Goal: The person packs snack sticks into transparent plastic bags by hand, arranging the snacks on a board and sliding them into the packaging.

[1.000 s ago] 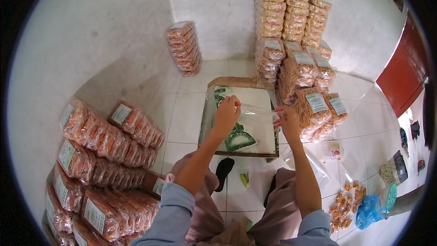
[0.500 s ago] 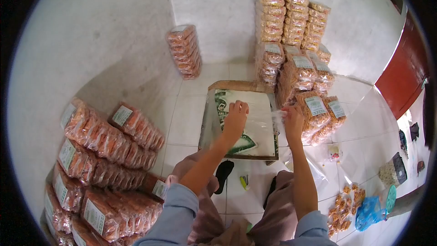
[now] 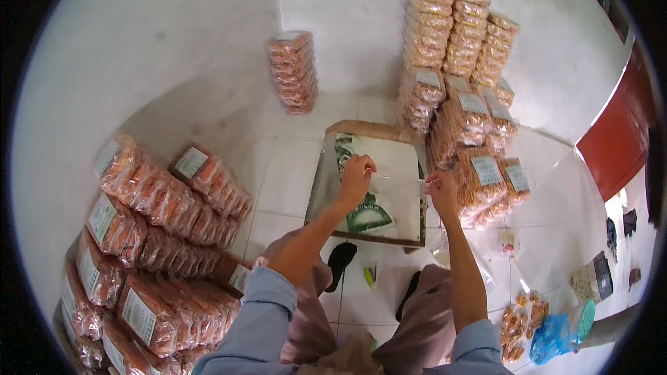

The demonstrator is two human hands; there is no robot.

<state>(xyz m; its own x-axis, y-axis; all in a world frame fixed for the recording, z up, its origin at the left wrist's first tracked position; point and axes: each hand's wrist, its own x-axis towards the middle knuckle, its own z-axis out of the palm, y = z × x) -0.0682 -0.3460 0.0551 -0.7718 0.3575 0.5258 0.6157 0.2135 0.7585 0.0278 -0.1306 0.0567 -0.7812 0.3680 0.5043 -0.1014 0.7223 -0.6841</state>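
Note:
My left hand (image 3: 358, 172) is over the middle of a low board (image 3: 410, 241), its fingers pinched together. Near the board's right edge, my right hand (image 3: 442, 186) is also pinched. A thin strip of clear plastic (image 3: 399, 178) stretches between the two hands; its exact shape is hard to make out. Beneath it on the board lies a white sheet (image 3: 396, 156) with green print (image 3: 368, 217), seemingly under clear film. Just right of my right hand stand packs of brown sticks with white-and-green labels (image 3: 481, 173).
Bagged reddish packs (image 3: 167, 194) are piled at the left, and another stack (image 3: 292, 73) stands by the wall. Tall stacks of yellowish packs (image 3: 429, 21) rise at the back. A green-yellow cutter (image 3: 370, 276) lies between my feet. Loose snacks (image 3: 517, 326) and a blue bag (image 3: 551, 339) are at lower right.
The plastic beside my right hand looked wider and whiter before; now it is a thin line between my hands. My right hand has lowered slightly. The whole view has shifted a little.

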